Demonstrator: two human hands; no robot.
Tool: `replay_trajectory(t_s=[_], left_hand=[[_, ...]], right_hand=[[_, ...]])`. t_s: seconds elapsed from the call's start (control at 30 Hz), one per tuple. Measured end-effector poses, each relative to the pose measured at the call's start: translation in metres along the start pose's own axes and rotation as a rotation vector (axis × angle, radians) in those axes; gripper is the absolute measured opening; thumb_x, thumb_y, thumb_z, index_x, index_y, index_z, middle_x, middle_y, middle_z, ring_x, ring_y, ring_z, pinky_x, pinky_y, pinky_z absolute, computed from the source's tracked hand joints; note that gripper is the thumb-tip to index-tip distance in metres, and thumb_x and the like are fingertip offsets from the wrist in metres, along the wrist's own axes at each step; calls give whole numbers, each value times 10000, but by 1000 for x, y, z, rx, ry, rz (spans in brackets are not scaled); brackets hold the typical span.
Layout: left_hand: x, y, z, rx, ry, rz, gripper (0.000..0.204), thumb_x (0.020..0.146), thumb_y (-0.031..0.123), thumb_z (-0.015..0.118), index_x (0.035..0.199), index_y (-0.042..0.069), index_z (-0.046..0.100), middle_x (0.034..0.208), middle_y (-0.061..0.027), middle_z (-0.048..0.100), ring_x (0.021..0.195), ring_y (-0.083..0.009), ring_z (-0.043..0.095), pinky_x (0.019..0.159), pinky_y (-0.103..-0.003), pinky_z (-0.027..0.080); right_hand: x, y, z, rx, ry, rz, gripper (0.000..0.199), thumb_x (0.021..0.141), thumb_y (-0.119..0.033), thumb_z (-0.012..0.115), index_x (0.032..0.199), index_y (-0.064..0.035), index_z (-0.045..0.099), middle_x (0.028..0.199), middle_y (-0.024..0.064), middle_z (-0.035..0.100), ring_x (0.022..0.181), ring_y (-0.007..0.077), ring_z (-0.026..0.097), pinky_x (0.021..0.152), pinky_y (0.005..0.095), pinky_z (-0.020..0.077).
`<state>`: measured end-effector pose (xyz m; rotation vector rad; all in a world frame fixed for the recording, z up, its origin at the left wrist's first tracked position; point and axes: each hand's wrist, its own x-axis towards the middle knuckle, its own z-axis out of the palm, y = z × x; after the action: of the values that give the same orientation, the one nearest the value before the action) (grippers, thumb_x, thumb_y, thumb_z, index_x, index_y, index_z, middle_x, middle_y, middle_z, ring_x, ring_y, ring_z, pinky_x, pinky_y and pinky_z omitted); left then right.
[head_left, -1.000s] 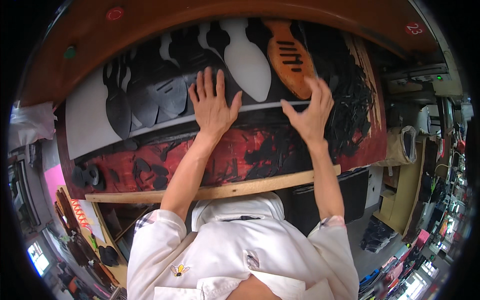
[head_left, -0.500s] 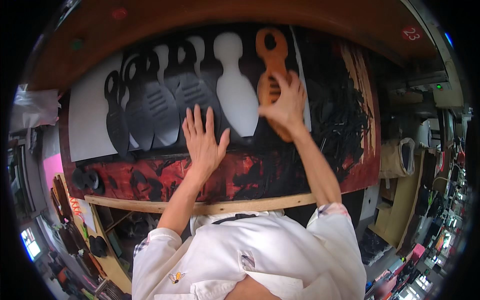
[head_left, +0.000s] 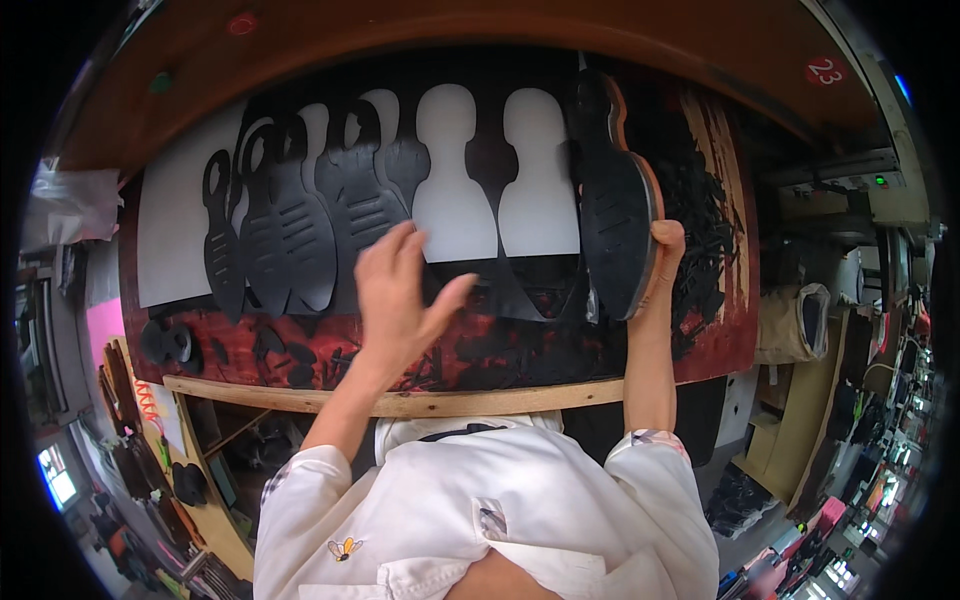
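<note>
My right hand (head_left: 667, 245) grips the side of an orange sole-shaped cutting die (head_left: 655, 185). The die is tilted up on edge, so its dark face (head_left: 612, 200) with slots shows; whether a cut piece sits in it, I cannot tell. Left of it, two white sole-shaped areas (head_left: 455, 180) show side by side, framed by black sheet (head_left: 490, 160). My left hand (head_left: 395, 290) is over the sheet's near edge, fingers apart and holding nothing. Beside its fingertips lie several black sole-shaped pieces (head_left: 305, 240), slotted and with a hole at the narrow end, overlapping each other.
Black scraps (head_left: 700, 240) heap on the red-stained board (head_left: 440, 345) at the right, and more lie along its near side. A wooden rail (head_left: 470, 404) borders the front. Overhead at the back spans a brown machine beam (head_left: 480, 25). A tan roll (head_left: 795, 318) stands at the right.
My right hand has lifted the orange die and tipped it to the right, uncovering a second white sole-shaped area. My left hand has drawn back toward me, off the black pieces.
</note>
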<state>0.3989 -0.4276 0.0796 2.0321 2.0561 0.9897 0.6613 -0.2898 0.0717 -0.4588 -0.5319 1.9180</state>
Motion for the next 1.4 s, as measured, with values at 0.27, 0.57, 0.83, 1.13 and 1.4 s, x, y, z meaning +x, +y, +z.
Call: replay_trajectory(t_s=[0.27,0.57,0.83,1.13,1.4], left_hand=[[123,86,82,-963,-359,-419,693,913,384,699,1340,-100,445,890,-72,577,696,-96,557,612,-241,476],[77,-5,67,-632,-59,-406,376,904,72,649,1273,46,580,758,-58,574,653,-111,503,584,-275,433],[2,-93,12,-800,121,-507,370,929,90,689,1282,41,592,778,89,480,686,0,432,619,-149,324],[-10,-83,20,-725,125,-543,355,955,121,665,1287,36,574,761,68,439,629,-11,402,515,-181,325],[-12,-89,27,-662,141,-481,382,956,141,670,1312,43,571,771,74,451,645,-6,407,529,-170,316]], right_hand=[[8,16,21,-396,199,-25,895,549,-221,677,1390,17,486,1064,129,622,905,234,668,848,315,560],[-17,5,-4,139,33,-47,820,739,-314,637,1447,16,388,1347,286,521,1183,415,587,983,447,551],[-69,-25,-10,667,-103,17,1272,494,-362,984,1511,-19,301,1546,227,294,1418,397,307,1182,481,291],[-136,18,-37,889,142,250,925,735,-410,814,1466,-30,394,1478,321,298,1340,455,361,1102,524,336],[-142,-8,-33,573,-241,154,1173,712,-425,874,1522,31,159,1485,413,178,1376,577,256,1065,616,409]])
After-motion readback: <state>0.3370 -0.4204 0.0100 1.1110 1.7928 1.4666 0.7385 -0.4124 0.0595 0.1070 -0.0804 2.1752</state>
